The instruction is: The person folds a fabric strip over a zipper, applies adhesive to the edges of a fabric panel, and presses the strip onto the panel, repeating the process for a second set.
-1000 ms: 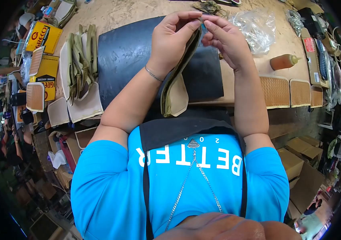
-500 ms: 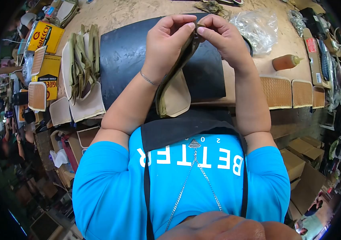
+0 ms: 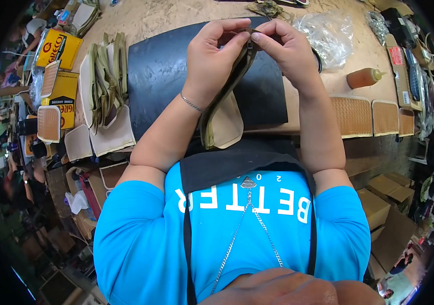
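Both hands meet above the black mat, pinching the upper end of a long olive zipper strip. My left hand has thumb and forefinger closed on its left side, and my right hand pinches the same end from the right. A small metal zipper slider shows just below the fingertips. The strip hangs curved toward my apron, beside a beige rounded panel at its lower end. The fingertips partly hide the strip's end.
A stack of olive-edged pieces lies left, near yellow boxes. Woven brown panels line the table's near edge at right. An orange-filled squeeze bottle lies near a clear plastic bag. Other people are far left.
Both hands keep their pinch on the zipper strip's end, with only a very slight shift of the fingers. The whole view has moved a little.
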The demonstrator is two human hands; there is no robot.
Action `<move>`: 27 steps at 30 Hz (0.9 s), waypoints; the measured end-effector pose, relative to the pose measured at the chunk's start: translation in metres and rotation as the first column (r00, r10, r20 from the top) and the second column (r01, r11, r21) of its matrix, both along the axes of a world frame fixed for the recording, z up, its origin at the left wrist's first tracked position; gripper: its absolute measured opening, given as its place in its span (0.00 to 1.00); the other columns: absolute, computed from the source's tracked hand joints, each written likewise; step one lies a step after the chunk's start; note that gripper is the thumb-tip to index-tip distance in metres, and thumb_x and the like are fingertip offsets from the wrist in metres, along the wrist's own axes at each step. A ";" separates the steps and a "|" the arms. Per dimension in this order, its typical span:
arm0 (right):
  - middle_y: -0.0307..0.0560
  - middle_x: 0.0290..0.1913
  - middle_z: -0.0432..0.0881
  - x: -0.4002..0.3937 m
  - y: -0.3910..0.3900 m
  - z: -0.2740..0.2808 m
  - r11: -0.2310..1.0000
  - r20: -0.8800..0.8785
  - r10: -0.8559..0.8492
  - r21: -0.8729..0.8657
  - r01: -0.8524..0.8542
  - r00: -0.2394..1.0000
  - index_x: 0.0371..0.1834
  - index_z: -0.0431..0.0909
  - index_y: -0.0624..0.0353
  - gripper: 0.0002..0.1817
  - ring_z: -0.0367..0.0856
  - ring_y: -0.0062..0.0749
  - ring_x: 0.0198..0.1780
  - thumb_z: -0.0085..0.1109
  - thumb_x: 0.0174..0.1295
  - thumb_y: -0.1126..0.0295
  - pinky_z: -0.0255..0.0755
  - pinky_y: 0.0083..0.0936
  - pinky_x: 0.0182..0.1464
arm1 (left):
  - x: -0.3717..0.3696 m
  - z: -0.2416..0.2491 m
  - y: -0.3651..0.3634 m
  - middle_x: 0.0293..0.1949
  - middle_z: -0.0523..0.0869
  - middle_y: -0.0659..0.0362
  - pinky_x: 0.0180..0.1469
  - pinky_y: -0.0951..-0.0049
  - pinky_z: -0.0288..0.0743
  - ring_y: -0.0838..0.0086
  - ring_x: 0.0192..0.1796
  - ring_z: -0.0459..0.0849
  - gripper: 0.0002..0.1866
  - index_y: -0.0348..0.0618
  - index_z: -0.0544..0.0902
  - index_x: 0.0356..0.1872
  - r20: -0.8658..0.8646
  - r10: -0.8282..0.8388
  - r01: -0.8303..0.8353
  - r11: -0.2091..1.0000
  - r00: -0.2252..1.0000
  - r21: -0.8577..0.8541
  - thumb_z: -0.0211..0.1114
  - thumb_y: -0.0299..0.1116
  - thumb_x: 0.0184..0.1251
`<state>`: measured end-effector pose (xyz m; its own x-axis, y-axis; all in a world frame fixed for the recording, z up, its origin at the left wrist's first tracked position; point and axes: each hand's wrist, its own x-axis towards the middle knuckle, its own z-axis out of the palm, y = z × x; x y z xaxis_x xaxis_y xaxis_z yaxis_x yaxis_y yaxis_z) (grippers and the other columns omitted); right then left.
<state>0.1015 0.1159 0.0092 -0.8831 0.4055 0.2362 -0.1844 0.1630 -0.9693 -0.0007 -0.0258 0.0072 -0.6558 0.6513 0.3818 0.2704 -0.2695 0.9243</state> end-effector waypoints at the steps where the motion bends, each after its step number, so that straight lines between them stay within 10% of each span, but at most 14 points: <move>1: 0.33 0.32 0.79 -0.002 -0.002 -0.005 0.999 -0.045 -0.029 -0.035 0.028 0.999 0.39 0.78 0.61 0.07 0.74 0.12 0.34 0.65 0.63 0.71 0.70 0.13 0.37 | 0.001 0.000 0.001 0.42 0.85 0.59 0.49 0.81 0.76 0.80 0.44 0.82 0.15 0.36 0.79 0.53 0.035 -0.002 0.001 1.000 0.999 0.030 0.64 0.20 0.66; 11: 0.37 0.37 0.82 -0.004 -0.020 -0.010 0.980 -0.217 -0.171 -0.139 0.143 0.961 0.50 0.77 0.63 0.14 0.79 0.16 0.39 0.65 0.61 0.77 0.74 0.15 0.43 | -0.006 -0.013 0.006 0.34 0.83 0.58 0.43 0.78 0.75 0.78 0.38 0.80 0.12 0.40 0.69 0.36 -0.230 0.107 -0.088 0.992 0.967 0.093 0.66 0.21 0.63; 27: 0.40 0.35 0.85 0.003 -0.022 -0.007 0.939 -0.234 -0.252 0.175 0.296 0.939 0.43 0.85 0.61 0.09 0.81 0.18 0.36 0.64 0.60 0.78 0.74 0.16 0.40 | -0.001 -0.005 0.002 0.38 0.82 0.54 0.47 0.80 0.75 0.80 0.41 0.79 0.16 0.43 0.63 0.33 -0.112 0.029 -0.026 0.999 0.993 0.027 0.66 0.18 0.63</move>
